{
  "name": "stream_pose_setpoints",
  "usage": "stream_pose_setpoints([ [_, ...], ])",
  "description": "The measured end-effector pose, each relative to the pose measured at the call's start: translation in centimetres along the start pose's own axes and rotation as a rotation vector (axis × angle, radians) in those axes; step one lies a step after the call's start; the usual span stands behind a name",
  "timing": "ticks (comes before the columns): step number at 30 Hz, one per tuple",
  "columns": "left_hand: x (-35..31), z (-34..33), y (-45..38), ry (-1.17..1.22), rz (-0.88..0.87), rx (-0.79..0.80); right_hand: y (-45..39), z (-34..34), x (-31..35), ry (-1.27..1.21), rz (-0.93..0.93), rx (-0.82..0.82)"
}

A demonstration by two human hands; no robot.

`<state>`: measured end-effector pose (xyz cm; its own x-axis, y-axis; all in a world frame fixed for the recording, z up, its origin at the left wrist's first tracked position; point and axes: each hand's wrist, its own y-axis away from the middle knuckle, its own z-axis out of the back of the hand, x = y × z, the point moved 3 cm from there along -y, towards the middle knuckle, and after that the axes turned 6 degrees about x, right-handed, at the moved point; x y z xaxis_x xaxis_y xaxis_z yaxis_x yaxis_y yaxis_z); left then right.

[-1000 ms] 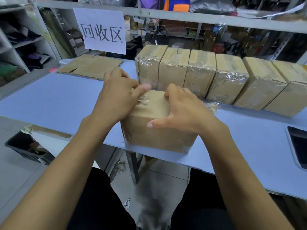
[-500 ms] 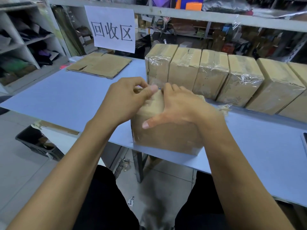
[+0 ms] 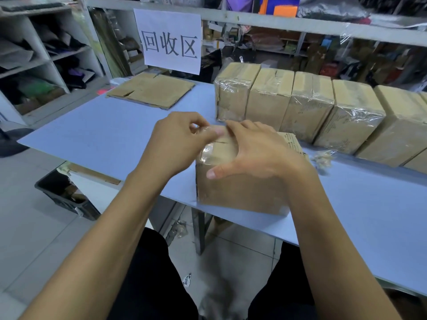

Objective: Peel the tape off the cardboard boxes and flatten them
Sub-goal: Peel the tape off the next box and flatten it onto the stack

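While the box (image 3: 240, 188) was steadied by the flat, spread right hand (image 3: 258, 151), the tape (image 3: 209, 132) end at its top-left corner was pinched by the left hand (image 3: 178, 139); the strip ran rightward beneath the right hand.

Both hands cover much of the near cardboard box's (image 3: 240, 192) top, the left hand (image 3: 175, 144) hiding where its fingertips meet the clear tape (image 3: 209, 148). The right hand (image 3: 256, 153) masks the far flap. The row of wrapped boxes (image 3: 307, 109) runs off the right edge, as does the desk (image 3: 92, 139).
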<state>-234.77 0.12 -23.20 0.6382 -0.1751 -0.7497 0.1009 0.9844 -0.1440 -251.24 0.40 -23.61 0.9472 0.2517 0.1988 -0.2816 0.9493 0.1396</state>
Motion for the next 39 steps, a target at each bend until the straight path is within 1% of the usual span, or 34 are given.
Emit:
stream_pose_setpoints([
  [2,-0.1,-0.2,0.3,-0.097,0.037,-0.011,0.1,0.0,0.1,0.001,0.002,-0.006],
  [3,-0.1,-0.2,0.3,-0.102,0.039,-0.034,0.2,0.0,0.1,0.003,0.002,-0.008],
  [6,0.2,0.0,0.2,-0.03,0.022,-0.092,0.3,0.0,0.0,0.002,0.003,-0.012],
  [9,0.9,0.3,0.2,0.074,0.065,-0.13,0.2,0.0,-0.1,0.003,0.007,-0.016],
  [11,1.5,0.2,0.0,0.214,0.089,-0.115,0.2,0.0,-0.1,-0.002,0.008,-0.018],
  [14,2.2,-0.4,0.2,0.552,0.164,-0.091,0.2,0.0,-0.2,-0.014,0.014,-0.018],
  [17,2.9,-1.3,0.8,0.849,0.272,-0.109,0.2,0.2,-0.3,-0.046,0.019,-0.015],
  [20,3.5,-1.9,1.4,1.01,0.333,-0.103,0.4,0.2,-0.4,-0.057,0.027,-0.025],
  [22,3.7,-2.1,1.5,1.036,0.341,-0.119,0.4,0.1,-0.3,-0.056,0.033,-0.031],
  [23,3.9,-2.0,1.6,0.992,0.33,-0.148,0.4,0.1,-0.3,-0.057,0.033,-0.029],
  [24,4.0,-2.0,1.6,0.899,0.302,-0.188,0.4,0.2,-0.2,-0.061,0.032,-0.027],
  [27,3.5,-2.0,2.0,0.456,0.116,-0.332,0.4,0.3,-0.3,-0.069,0.029,-0.027],
  [29,3.1,-1.8,2.2,0.218,0.023,-0.38,0.3,0.2,-0.3,-0.07,0.03,-0.03],
  [32,2.7,-0.9,1.8,0.005,0.012,-0.288,0.3,0.1,-0.2,-0.057,0.028,-0.026],
  [35,1.5,-0.3,1.4,-0.153,0.126,-0.186,0.4,0.2,-0.1,-0.043,0.029,-0.031],
  [37,0.9,-0.1,1.0,-0.161,0.166,-0.125,0.5,0.2,-0.1,-0.045,0.029,-0.028],
  [39,0.8,0.2,0.6,-0.097,0.164,-0.071,0.7,0.2,-0.1,-0.05,0.029,-0.03],
])
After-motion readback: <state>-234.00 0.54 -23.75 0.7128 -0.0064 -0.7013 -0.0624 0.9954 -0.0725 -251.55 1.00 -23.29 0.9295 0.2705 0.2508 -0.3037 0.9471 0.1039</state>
